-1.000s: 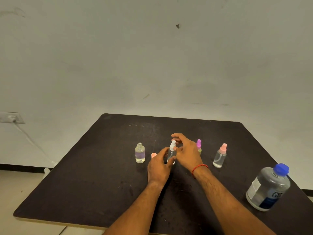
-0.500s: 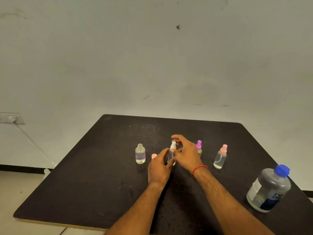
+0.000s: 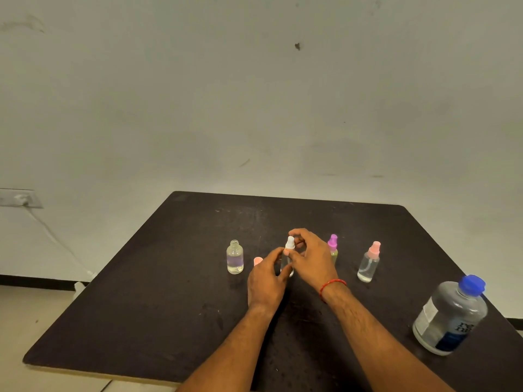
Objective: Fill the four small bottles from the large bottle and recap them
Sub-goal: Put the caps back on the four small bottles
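white-capped small bottle (image 3: 285,264) stands upright at the centre of the dark worktop (image 3: 169,306), long axis vertical, between the two hands.

head view, sole view on record:
- left hand (image 3: 264,281): grip clamped round the lower body of the white-capped small bottle, steadying it from the near-left side.
- right hand (image 3: 312,260): fingers arched over from the right, grip pinched on the white spray cap (image 3: 290,242) at the top of the same bottle. whether the cap is fully seated cannot be told.
- governing relation: the cap lies directly above the left grip on the bottle's vertical axis, so any twist by the right hand turns about that axis while the left hand resists.
- open small bottle (image 3: 235,257): upright to the left, uncapped, part filled with clear liquid. loose pink cap (image 3: 257,260) lies just beside the left hand, between it and this bottle.
- magenta-capped bottle (image 3: 333,247) and pink-capped bottle (image 3: 368,263): upright to the right, both capped.
- large bottle (image 3: 450,318): near right edge, blue lid on, well apart from both hands.

judgement: recapping of the third bottle is in hand; the open one remains, and the left hand is nearer to it.
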`<state>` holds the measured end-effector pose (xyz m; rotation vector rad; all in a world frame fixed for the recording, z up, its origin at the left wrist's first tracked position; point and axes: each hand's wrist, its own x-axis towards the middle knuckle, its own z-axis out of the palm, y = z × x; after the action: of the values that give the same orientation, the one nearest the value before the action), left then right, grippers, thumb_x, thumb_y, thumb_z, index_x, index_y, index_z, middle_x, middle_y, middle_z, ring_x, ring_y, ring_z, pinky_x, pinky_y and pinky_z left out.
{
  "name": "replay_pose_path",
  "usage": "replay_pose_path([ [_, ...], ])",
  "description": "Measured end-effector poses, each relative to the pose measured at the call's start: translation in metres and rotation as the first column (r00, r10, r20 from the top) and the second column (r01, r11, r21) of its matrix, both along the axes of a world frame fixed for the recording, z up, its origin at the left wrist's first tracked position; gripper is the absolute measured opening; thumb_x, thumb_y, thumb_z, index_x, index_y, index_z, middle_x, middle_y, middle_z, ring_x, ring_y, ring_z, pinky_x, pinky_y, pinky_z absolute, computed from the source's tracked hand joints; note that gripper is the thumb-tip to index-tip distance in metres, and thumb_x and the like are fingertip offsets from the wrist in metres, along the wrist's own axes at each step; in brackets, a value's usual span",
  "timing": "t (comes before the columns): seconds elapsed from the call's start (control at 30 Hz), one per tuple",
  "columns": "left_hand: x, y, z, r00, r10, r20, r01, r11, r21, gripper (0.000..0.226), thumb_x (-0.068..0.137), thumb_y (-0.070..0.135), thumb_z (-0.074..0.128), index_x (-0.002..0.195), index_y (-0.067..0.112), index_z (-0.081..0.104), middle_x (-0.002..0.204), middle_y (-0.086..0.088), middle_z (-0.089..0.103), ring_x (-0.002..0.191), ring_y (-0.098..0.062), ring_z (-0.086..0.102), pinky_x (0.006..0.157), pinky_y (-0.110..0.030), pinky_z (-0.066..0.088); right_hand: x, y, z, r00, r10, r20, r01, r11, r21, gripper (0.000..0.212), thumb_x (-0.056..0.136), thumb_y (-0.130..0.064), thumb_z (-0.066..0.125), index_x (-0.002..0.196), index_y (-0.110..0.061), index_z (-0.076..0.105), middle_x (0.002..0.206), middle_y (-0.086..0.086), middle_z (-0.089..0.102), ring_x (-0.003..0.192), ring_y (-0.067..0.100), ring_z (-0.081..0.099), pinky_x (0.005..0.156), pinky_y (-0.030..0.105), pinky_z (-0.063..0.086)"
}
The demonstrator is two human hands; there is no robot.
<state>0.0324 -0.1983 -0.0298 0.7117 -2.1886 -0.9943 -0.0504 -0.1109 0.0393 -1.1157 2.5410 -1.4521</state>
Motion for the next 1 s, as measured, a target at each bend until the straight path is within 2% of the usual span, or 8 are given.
replay_pose_path([
  [0.1, -0.0006, -0.0006, -0.0001, 1.0, 0.005, 0.004, -0.005, 1.0, 0.006, 0.049, 0.095, 0.037, 0.07, 0.141, 0.031, 0.057, 0.126, 0.008, 0.07, 0.117, -0.008, 0.063, 0.099, -0.029, 0.053, -0.0011, -0.0001, 0.0026, 1.0, 0.024, 0.019, -0.024, 1.0, 0.012, 0.044, 0.084, -0.005, 0.071, 0.121, -0.028, 0.061, 0.111, -0.006, 0.065, 0.098, 0.01, 0.064, 0.087, 0.027, 0.057],
  [0.17, -0.0003, 0.0, 0.0008, 1.0, 0.002, 0.009, -0.002, 1.0, 0.021, 0.051, 0.095, 0.036, 0.07, 0.143, 0.03, 0.055, 0.129, 0.007, 0.068, 0.121, -0.009, 0.062, 0.102, -0.029, 0.051, -0.0021, -0.0008, 0.0032, 0.999, 0.042, 0.022, -0.042, 0.999, 0.028, 0.044, 0.086, -0.001, 0.067, 0.118, -0.03, 0.062, 0.11, -0.005, 0.067, 0.098, 0.01, 0.064, 0.084, 0.023, 0.056],
  [0.27, -0.0002, -0.0001, 0.0004, 1.0, -0.005, 0.0, 0.005, 1.0, 0.026, 0.049, 0.095, 0.037, 0.07, 0.141, 0.032, 0.056, 0.127, 0.008, 0.069, 0.119, -0.008, 0.062, 0.099, -0.026, 0.05, -0.0016, -0.0018, 0.0048, 0.998, 0.048, 0.027, -0.049, 0.998, 0.037, 0.039, 0.087, 0.001, 0.065, 0.112, -0.029, 0.065, 0.105, -0.005, 0.068, 0.096, 0.008, 0.063, 0.075, 0.012, 0.052],
  [0.43, 0.0008, 0.0005, -0.0002, 1.0, -0.004, -0.023, 0.005, 1.0, 0.026, 0.044, 0.094, 0.037, 0.07, 0.137, 0.034, 0.059, 0.12, 0.011, 0.071, 0.113, -0.005, 0.063, 0.095, -0.025, 0.052, 0.0042, -0.0036, 0.0052, 0.998, -0.029, -0.05, 0.03, 0.999, 0.02, 0.026, 0.084, -0.005, 0.07, 0.105, -0.021, 0.068, 0.095, -0.007, 0.063, 0.09, 0.007, 0.06, 0.085, 0.024, 0.055],
  [0.6, 0.0018, 0.0015, -0.0013, 0.999, -0.018, -0.037, 0.019, 0.999, 0.041, 0.04, 0.095, 0.033, 0.07, 0.133, 0.038, 0.06, 0.118, 0.009, 0.071, 0.109, -0.003, 0.062, 0.094, -0.023, 0.051, 0.007, -0.0055, 0.004, 0.997, -0.039, -0.067, 0.041, 0.999, 0.033, 0.026, 0.086, -0.012, 0.071, 0.11, -0.019, 0.066, 0.1, -0.006, 0.061, 0.093, 0.009, 0.058, 0.085, 0.02, 0.052],
  [0.77, 0.0014, -0.0006, -0.0014, 1.0, -0.009, -0.025, 0.011, 0.999, 0.053, 0.047, 0.095, 0.036, 0.069, 0.141, 0.032, 0.057, 0.126, 0.007, 0.069, 0.117, -0.006, 0.063, 0.101, -0.028, 0.052, 0.0046, -0.0018, 0.0076, 1.0, 0.01, -0.026, -0.009, 0.999, 0.05, 0.038, 0.086, 0.0, 0.066, 0.117, -0.022, 0.066, 0.113, -0.003, 0.066, 0.103, 0.013, 0.061, 0.092, 0.029, 0.055],
  [1.0, 0.0021, 0.0012, 0.0003, 1.0, -0.012, -0.027, 0.014, 0.998, 0.053, 0.045, 0.095, 0.04, 0.069, 0.138, 0.034, 0.059, 0.123, 0.009, 0.07, 0.113, -0.005, 0.063, 0.096, -0.024, 0.052, 0.006, -0.0045, 0.0105, 0.997, -0.027, -0.069, 0.032, 0.997, 0.067, 0.031, 0.085, 0.001, 0.067, 0.108, -0.02, 0.068, 0.103, -0.001, 0.066, 0.097, 0.013, 0.061, 0.089, 0.028, 0.055],
])
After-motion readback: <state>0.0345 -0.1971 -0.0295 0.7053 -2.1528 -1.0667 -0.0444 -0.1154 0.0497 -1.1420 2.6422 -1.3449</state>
